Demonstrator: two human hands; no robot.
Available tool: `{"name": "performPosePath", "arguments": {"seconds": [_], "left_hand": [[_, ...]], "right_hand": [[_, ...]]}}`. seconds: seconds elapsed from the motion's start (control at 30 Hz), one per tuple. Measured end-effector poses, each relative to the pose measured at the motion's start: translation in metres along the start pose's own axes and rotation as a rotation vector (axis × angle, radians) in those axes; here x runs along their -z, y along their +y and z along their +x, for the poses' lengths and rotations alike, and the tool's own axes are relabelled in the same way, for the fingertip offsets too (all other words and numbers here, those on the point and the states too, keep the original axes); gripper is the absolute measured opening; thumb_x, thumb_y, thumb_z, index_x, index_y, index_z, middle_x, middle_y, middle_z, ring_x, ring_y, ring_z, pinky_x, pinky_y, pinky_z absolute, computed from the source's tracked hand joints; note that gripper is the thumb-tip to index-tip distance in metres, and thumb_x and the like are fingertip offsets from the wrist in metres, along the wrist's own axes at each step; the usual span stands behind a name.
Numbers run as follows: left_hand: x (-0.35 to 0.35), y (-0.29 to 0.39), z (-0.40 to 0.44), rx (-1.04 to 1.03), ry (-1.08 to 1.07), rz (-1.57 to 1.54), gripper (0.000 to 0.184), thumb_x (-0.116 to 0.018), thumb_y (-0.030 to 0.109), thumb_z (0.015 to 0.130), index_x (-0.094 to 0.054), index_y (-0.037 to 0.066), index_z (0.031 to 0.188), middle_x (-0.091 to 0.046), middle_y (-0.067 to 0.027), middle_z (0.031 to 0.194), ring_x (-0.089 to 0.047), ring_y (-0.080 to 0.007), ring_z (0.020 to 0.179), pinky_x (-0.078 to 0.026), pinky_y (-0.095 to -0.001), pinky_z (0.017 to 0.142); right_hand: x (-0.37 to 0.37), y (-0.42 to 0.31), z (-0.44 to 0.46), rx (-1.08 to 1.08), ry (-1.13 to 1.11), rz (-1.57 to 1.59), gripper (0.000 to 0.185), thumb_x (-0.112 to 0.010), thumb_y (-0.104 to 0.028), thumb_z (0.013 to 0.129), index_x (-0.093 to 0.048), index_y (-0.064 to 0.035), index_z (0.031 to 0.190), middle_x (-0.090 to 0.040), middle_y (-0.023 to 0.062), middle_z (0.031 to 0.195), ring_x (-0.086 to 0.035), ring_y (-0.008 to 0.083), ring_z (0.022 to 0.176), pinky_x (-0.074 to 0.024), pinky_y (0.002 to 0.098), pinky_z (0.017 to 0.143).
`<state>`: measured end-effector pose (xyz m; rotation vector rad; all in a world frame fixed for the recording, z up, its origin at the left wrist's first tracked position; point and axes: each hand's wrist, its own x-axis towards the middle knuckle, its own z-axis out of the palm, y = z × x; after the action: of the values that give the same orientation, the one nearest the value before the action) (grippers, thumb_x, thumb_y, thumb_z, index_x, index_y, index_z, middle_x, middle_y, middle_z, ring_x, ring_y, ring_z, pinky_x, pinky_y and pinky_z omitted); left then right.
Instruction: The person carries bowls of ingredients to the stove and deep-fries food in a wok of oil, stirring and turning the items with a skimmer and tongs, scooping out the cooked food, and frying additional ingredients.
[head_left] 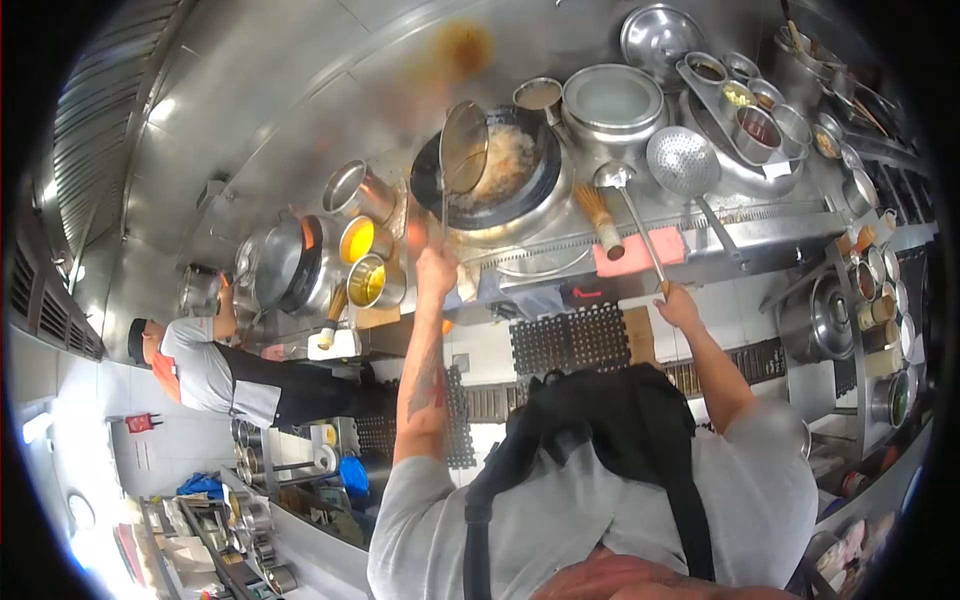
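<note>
My left hand (437,270) is closed around the thin handle of a round mesh strainer (465,147), which is tilted over the left part of a black wok (432,192). Pale, frothing food (510,160) bubbles in liquid inside the wok; I cannot make out what it is. My right hand (681,306) grips the handle end of a ladle (638,215). The ladle's bowl rests on the steel stove top, to the right of the wok. Between wok and ladle lies a bamboo wok brush (599,220), and a pink cloth (640,252) sits under the ladle's handle.
A perforated skimmer (684,162) and a lidded pot (613,97) stand to the right, beside a tray of seasoning containers (757,133). Metal pots with yellow liquid (365,241) are left of the wok. Farther left, a co-worker (200,365) stands at another wok (285,265).
</note>
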<state>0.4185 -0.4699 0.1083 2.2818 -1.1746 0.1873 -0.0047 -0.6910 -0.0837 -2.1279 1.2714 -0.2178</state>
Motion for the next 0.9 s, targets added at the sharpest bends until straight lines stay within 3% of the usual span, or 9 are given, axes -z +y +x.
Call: {"name": "performPosePath", "arguments": {"seconds": [0.07,0.23,0.33,0.5,0.6,0.67,0.77,0.8,0.9], "left_hand": [[-0.018,-0.001,0.013,0.159,-0.184,-0.124,0.023,-0.048,0.017,0.086,-0.060,-0.001,0.093,-0.062,-0.0234,0.075,-0.062,-0.0393,0.082,-0.047,-0.0443,0.073],[-0.021,0.000,0.046,0.132,-0.108,-0.311,0.023,-0.044,0.016,0.090,-0.061,0.001,0.091,-0.064,-0.0159,0.066,-0.065,-0.0313,0.070,-0.048,-0.0412,0.068],[0.001,-0.009,0.072,0.068,-0.051,-0.116,0.024,-0.044,0.017,0.091,-0.061,0.001,0.095,-0.064,-0.0142,0.065,-0.065,-0.0275,0.066,-0.048,-0.0395,0.066],[0.024,-0.031,0.094,0.107,-0.162,-0.174,0.023,-0.046,0.016,0.089,-0.062,0.001,0.095,-0.064,-0.0179,0.069,-0.065,-0.0315,0.070,-0.049,-0.0403,0.066],[0.034,-0.026,0.081,-0.050,-0.235,-0.087,0.023,-0.047,0.016,0.088,-0.063,0.002,0.096,-0.063,-0.0217,0.075,-0.063,-0.0360,0.075,-0.049,-0.0422,0.068],[0.062,0.009,0.068,-0.311,-0.128,0.089,0.022,-0.048,0.015,0.086,-0.062,0.001,0.095,-0.062,-0.0234,0.078,-0.062,-0.0382,0.079,-0.049,-0.0440,0.071],[0.078,0.026,0.074,-0.396,-0.217,0.234,0.020,-0.049,0.014,0.084,-0.062,0.000,0.091,-0.062,-0.0239,0.080,-0.062,-0.0395,0.081,-0.049,-0.0466,0.073],[0.072,0.025,0.085,-0.374,-0.290,0.328,0.024,-0.051,0.014,0.084,-0.063,0.002,0.101,-0.062,-0.0260,0.085,-0.062,-0.0399,0.081,-0.049,-0.0470,0.075],[0.046,0.018,0.112,-0.351,-0.235,0.377,0.025,-0.051,0.015,0.084,-0.063,0.002,0.102,-0.062,-0.0256,0.084,-0.062,-0.0402,0.081,-0.050,-0.0470,0.074]], "right_hand": [[-0.001,-0.008,-0.001,-0.012,-0.058,-0.023,0.043,-0.066,-0.024,0.077,-0.049,0.0016,0.106,-0.059,0.0274,0.097,-0.058,0.0398,0.096,-0.0459,0.0456,0.082],[-0.010,-0.009,0.010,-0.077,0.001,-0.027,0.043,-0.064,-0.025,0.078,-0.048,0.0010,0.108,-0.062,0.0258,0.086,-0.061,0.0424,0.083,-0.0487,0.0469,0.074],[-0.003,-0.023,0.009,-0.153,-0.083,0.050,0.046,-0.065,-0.025,0.078,-0.046,0.0009,0.112,-0.061,0.0276,0.091,-0.060,0.0422,0.089,-0.0478,0.0469,0.077],[-0.011,-0.016,0.007,-0.120,0.041,-0.028,0.047,-0.066,-0.025,0.076,-0.048,0.0050,0.108,-0.060,0.0293,0.098,-0.058,0.0425,0.095,-0.0458,0.0468,0.082],[-0.011,-0.021,-0.008,-0.161,0.037,0.027,0.048,-0.066,-0.025,0.076,-0.048,0.0044,0.109,-0.060,0.0289,0.099,-0.057,0.0425,0.096,-0.0455,0.0463,0.083],[-0.004,-0.021,-0.009,-0.155,0.081,0.059,0.048,-0.066,-0.024,0.076,-0.048,0.0041,0.110,-0.060,0.0285,0.099,-0.057,0.0425,0.096,-0.0455,0.0463,0.083],[-0.006,-0.020,-0.017,-0.137,0.075,0.024,0.047,-0.066,-0.023,0.076,-0.049,0.0033,0.112,-0.060,0.0278,0.099,-0.056,0.0426,0.097,-0.0453,0.0461,0.083],[-0.004,-0.020,-0.017,-0.142,0.069,0.035,0.047,-0.065,-0.023,0.076,-0.049,0.0037,0.112,-0.060,0.0278,0.100,-0.056,0.0424,0.098,-0.0452,0.0459,0.084],[-0.002,-0.027,-0.020,-0.148,0.067,0.052,0.047,-0.065,-0.022,0.076,-0.049,0.0042,0.112,-0.059,0.0279,0.101,-0.056,0.0419,0.099,-0.0451,0.0457,0.084]]}}
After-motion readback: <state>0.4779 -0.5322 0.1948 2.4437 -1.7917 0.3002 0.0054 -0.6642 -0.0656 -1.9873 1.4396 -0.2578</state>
